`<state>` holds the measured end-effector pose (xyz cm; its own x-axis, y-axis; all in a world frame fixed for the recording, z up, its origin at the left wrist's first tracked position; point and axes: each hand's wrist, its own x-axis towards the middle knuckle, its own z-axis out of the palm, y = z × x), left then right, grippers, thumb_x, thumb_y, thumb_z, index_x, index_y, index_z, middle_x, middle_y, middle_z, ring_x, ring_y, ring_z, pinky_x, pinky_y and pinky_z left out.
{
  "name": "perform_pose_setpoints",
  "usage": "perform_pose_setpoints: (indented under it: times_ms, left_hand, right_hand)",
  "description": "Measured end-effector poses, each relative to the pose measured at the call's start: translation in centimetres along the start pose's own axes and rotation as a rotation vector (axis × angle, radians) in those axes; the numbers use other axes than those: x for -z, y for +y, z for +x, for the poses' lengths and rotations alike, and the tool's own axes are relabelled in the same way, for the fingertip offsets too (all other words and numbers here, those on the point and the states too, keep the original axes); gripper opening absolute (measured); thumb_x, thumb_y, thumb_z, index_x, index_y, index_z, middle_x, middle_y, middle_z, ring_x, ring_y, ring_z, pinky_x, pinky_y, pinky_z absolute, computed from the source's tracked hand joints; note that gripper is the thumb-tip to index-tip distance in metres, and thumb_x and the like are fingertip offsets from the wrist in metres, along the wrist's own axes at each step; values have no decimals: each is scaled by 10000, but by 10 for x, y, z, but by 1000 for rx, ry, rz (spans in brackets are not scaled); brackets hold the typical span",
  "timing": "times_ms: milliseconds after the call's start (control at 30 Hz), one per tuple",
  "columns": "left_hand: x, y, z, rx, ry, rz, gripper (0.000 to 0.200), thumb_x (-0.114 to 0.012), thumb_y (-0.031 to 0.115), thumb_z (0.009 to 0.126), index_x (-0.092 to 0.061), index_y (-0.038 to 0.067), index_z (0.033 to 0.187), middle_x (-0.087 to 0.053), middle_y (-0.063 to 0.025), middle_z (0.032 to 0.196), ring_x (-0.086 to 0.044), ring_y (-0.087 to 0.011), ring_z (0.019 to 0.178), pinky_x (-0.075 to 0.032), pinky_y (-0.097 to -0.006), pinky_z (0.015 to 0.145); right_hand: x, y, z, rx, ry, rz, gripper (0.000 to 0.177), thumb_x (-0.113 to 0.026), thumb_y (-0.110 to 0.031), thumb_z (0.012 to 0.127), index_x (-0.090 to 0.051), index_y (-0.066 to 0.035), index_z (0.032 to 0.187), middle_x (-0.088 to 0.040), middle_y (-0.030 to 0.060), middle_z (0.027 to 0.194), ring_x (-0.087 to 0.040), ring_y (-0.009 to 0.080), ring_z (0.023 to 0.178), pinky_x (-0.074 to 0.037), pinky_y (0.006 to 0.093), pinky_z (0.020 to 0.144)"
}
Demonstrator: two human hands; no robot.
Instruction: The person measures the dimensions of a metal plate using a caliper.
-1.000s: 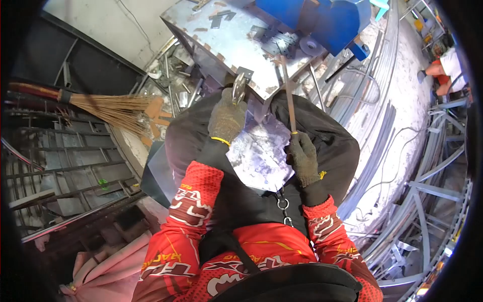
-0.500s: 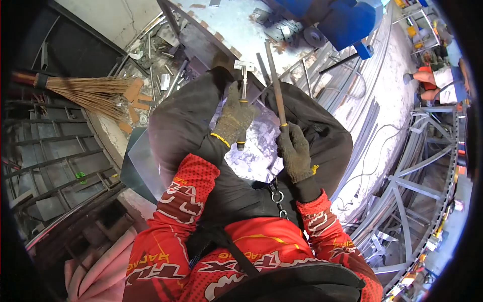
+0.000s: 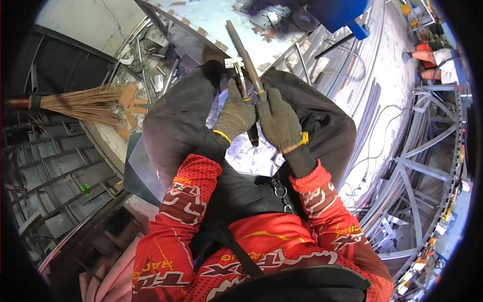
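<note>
Grey-gloved left hand (image 3: 235, 116) grips slim steel pliers (image 3: 243, 83) pinching a small silvery bracket (image 3: 234, 62) below the grey steel workbench (image 3: 211, 20). Grey-gloved right hand (image 3: 277, 121), fisted round a long dark metal file (image 3: 242, 48), has swung it leftward, so the file now lies just beside that bracket.

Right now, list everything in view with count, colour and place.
long metal rod: one, grey-brown, in the right hand, slanting upward
slim metal pliers: one, silvery, in the left hand
small silver metal plate: one, at the pliers' tip
shiny metal sheet: one, silver, on the lap
straw broom: one, tan, far left
grey steel bench: one, ahead, top
blue machine: one, top, by the bench
loose metal scraps: many, grey, floor left of bench
other person: one, orange clothing, upper right
left hand: one, grey glove, shut on pliers
right hand: one, grey glove, shut on rod
</note>
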<state>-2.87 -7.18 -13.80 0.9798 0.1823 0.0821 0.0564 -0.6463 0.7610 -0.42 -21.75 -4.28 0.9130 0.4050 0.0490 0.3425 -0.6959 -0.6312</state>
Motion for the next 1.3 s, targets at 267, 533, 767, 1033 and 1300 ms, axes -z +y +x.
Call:
perform_pose_setpoints:
  times_ms: [267, 533, 767, 1033, 1300]
  left_hand:
    - [13, 0, -3, 226, -217, -721, 841, -809, 158, 814, -314, -33, 1465, -604, -112, 838, -643, -288, 882, -511, -435, 989]
    - [26, 19, 3, 242, -114, -536, 812, -751, 73, 809, -307, -34, 1480, -620, -120, 917, -652, -255, 843, -582, -386, 780]
    - [31, 16, -2, 382, -220, -786, 839, -708, 23, 803, -269, 30, 1519, -611, -122, 884, -669, -212, 731, -602, -381, 629]
    - [18, -3, -6, 344, -273, -687, 146, -620, 220, 918, -709, 105, 928, -671, -98, 871, -654, -317, 967, -337, -600, 1157]
    - [4, -15, -7, -119, -167, -283, 209, -637, 280, 910, -716, 113, 814, -663, -110, 859, -652, -357, 951, -278, -622, 1186]
  right_hand:
    - [12, 20, -38, -32, -74, -43, 265, -518, -313, 1064, -553, -56, 1121, -648, 241, 783, -667, 451, 701, -495, 576, 569]
    - [8, 0, 29, 151, 24, -87, 233, -486, -224, 1076, -552, -3, 1107, -613, 204, 878, -668, 425, 685, -525, 557, 584]
    - [40, 11, -47, -202, -136, 12, 275, -527, -305, 1058, -560, -33, 1073, -644, 249, 800, -664, 478, 762, -491, 582, 661]
    - [41, 2, -32, -237, -103, 229, 287, -544, -285, 1060, -592, -37, 1194, -663, 285, 875, -666, 485, 822, -482, 570, 693]
    - [-1, 21, 19, 416, 69, -257, 189, -549, -154, 1033, -581, 13, 1116, -585, 173, 974, -671, 342, 655, -513, 479, 489]
